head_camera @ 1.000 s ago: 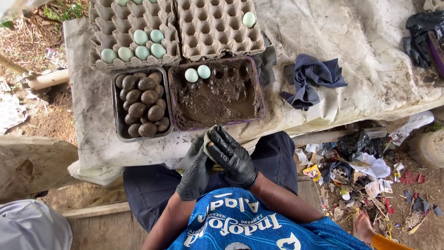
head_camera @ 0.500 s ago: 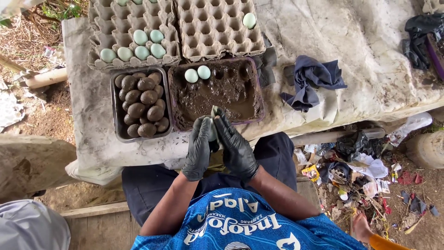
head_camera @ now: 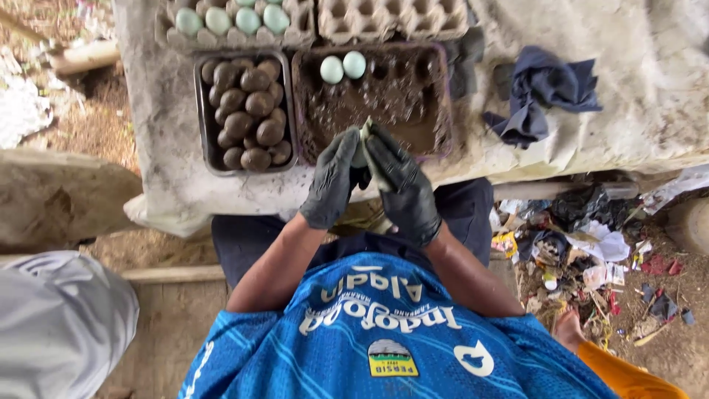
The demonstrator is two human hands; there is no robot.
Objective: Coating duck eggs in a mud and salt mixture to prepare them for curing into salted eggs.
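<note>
Outside, on dirt ground, stands a surface with a dirty pale cloth over it. Both hands wear black gloves and meet at the near edge of the mud tray. The left hand and the right hand are pressed together, palms facing, and closed around a pale egg. Only a small bit of the egg shows between the fingers. It is held just above the near side of the tray, over the wet brown mud. At the far side of that tray two clean blue eggs sit side by side in the mud. Just left of it is a metal tray full of eggs coated in mud. Beyond both trays lie grey cartons, and the left one holds more blue eggs. To the right of the mud tray a dark blue rag lies crumpled on the cloth. Below the surface, on the right, scraps of litter cover the ground. A bare foot of another person shows near the litter.
</note>
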